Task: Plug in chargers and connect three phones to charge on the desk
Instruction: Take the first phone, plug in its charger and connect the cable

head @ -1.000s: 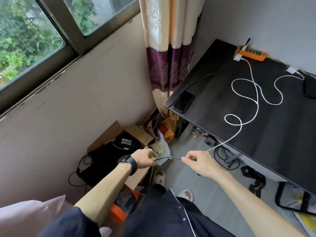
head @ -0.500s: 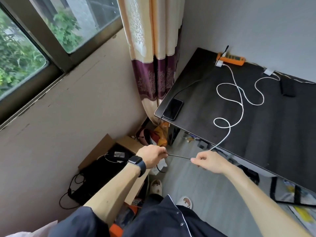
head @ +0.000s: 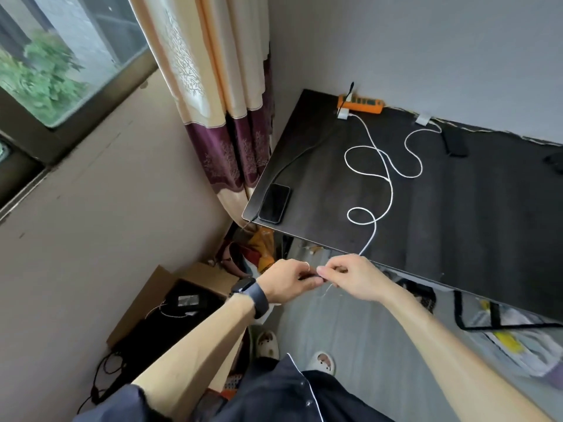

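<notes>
Head: left hand point(head: 289, 281), right hand point(head: 356, 278) pinch cables point(head: 370, 239) by desk point(head: 320, 214) edge.

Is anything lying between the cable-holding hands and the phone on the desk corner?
Nothing visible does. The left hand pinches a black cable and the right hand the white cable, just off the desk edge. No object sits between them and the phone; the white loops lie further right.

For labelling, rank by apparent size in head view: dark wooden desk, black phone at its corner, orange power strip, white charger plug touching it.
1. dark wooden desk
2. black phone
3. orange power strip
4. white charger plug
Phone versus strip is unsure; the phone sits nearer.
</notes>
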A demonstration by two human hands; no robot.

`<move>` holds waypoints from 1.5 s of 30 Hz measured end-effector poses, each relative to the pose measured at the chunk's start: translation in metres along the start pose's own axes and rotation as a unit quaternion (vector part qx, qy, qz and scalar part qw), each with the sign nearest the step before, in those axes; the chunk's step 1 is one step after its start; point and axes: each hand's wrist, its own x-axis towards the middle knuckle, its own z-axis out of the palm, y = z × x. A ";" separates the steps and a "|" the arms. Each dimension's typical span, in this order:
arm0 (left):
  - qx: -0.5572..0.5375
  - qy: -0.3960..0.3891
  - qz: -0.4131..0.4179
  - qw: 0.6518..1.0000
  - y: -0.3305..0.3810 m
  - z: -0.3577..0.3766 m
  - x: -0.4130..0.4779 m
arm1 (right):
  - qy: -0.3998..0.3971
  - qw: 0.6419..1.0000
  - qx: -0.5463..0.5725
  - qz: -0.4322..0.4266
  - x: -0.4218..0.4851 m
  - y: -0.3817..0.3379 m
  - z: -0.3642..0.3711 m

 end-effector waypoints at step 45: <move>-0.402 0.012 -0.050 0.914 0.014 0.002 0.011 | 0.256 0.830 0.490 0.074 0.001 -0.009 0.002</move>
